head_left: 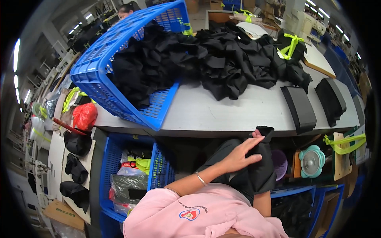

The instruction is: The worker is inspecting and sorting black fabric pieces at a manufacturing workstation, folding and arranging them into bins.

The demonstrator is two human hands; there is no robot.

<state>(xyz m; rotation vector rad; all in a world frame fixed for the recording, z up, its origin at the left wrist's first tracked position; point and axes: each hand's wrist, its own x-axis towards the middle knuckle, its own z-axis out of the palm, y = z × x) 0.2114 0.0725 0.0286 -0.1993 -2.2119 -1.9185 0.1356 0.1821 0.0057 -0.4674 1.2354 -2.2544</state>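
My left hand (238, 158), a silver bangle on its wrist, reaches across my lap with fingers stretched out and thumb apart. It lies against or just over a black fabric piece (261, 164). That fabric hangs over my right forearm and covers most of my right hand (257, 133). Only some fingertips of the right hand show at the fabric's upper end, where they appear to hold it. On the grey table ahead lies a large heap of black fabric pieces (228, 59), spilling from a tipped blue plastic crate (93, 85).
Two stacks of black pieces (298, 109) (331, 101) lie at the table's right. Below left stands a blue crate (151, 166) of bagged items. A teal fan (312, 161) and purple basket (279, 164) are at right. Black bundles (75, 170) sit far left. Another person (127, 8) is beyond the crate.
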